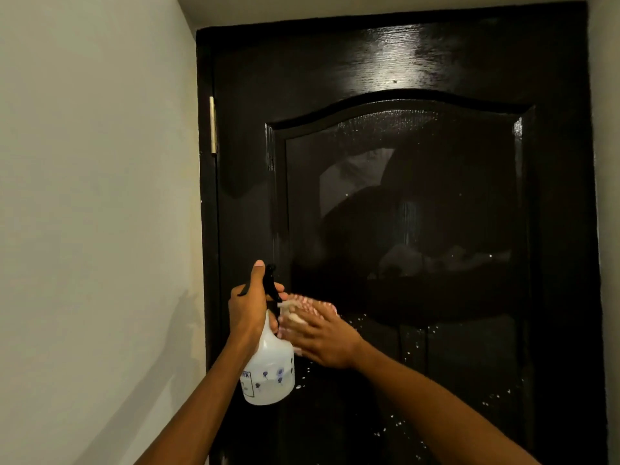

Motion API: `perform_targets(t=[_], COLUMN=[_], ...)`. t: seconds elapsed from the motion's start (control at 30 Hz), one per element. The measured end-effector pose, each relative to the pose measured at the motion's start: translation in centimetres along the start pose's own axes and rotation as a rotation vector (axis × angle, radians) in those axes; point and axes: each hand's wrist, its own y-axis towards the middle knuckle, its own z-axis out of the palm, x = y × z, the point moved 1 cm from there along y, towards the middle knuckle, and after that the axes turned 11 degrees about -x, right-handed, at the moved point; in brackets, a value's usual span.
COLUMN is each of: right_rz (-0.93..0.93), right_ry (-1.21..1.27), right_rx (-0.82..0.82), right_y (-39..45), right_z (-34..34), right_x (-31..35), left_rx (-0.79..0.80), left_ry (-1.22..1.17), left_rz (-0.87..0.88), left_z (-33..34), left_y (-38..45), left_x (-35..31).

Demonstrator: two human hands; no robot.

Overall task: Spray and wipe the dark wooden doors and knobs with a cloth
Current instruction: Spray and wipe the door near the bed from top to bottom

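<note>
- Left hand (250,307): raised on an extended forearm, fingers curled round the neck of a spray bottle (268,367), thumb pointing straight up.
- Right hand (322,337): fingers straight and together, palm pressed flat against a cloth (310,305) (motion-blurred), forearm reaching in from lower right.
- The two hands sit just beside each other.

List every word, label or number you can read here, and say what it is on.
"ER": the end of a blue word on the spray bottle; the left hand's forearm hides the start.
Small print in a box below it: too small to read.
Door, cloth: no text.
</note>
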Motion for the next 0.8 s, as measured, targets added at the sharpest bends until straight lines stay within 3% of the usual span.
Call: perform_targets(t=[0.13, 0.37, 0.5, 0.63, 0.8], right_rz=[-0.06, 0.4, 0.752, 1.005, 1.665], right_ry=[-0.015, -0.026, -0.023, 0.02, 0.169], right_rx=[0.016, -0.144, -0.231, -0.329, -0.572], right_y=[0.2, 9.2, 10.0, 5.9, 2.5], right_z=[-1.0, -8.7, -13.1, -12.6, -12.4], right_x=[-1.0, -14.8, -22.3, -23.4, -21.2], left_rx=[0.004, 0.027, 0.048, 0.053, 0.053], left_ry=[0.03, 0.064, 0.061, 0.062, 0.06], left_rz=[-0.005, 0.14, 0.166, 0.171, 0.196], left_z=[-0.9, 0.2, 1.2, 2.0, 3.6], left_y=[-0.2, 0.7, 1.1, 1.2, 0.7], left_x=[-0.6, -5.3, -6.8, -7.4, -8.7])
